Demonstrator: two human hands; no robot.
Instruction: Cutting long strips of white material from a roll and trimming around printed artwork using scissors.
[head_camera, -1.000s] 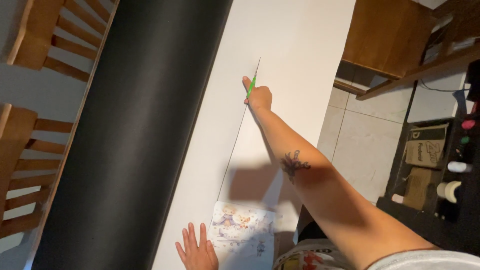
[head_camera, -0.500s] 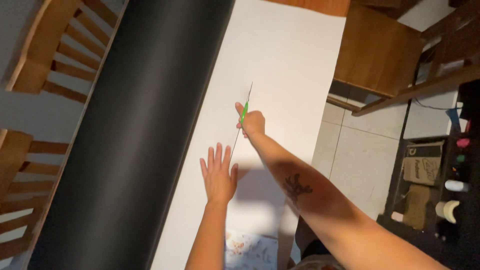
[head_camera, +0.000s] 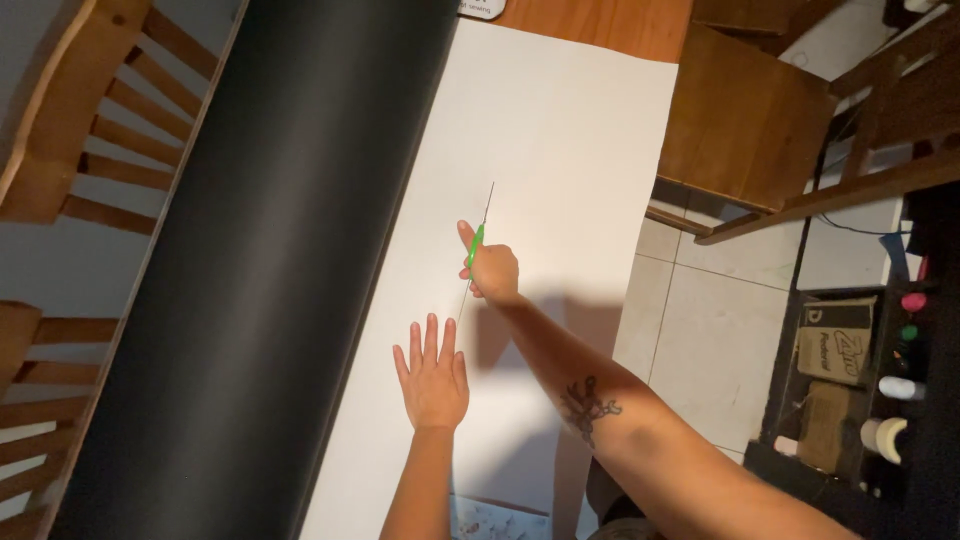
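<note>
Right hand (head_camera: 490, 270) grips green cutter (head_camera: 476, 243); left hand (head_camera: 433, 378) flat on white sheet (head_camera: 560, 140).

Home dining room, wooden chairs (head_camera: 70, 130), wooden table (head_camera: 600, 25), tiled floor (head_camera: 700, 330)

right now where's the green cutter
In the head view the green cutter is gripped in the right hand, near the middle of the white sheet, just above the flat left hand and right of the black roll.
</note>
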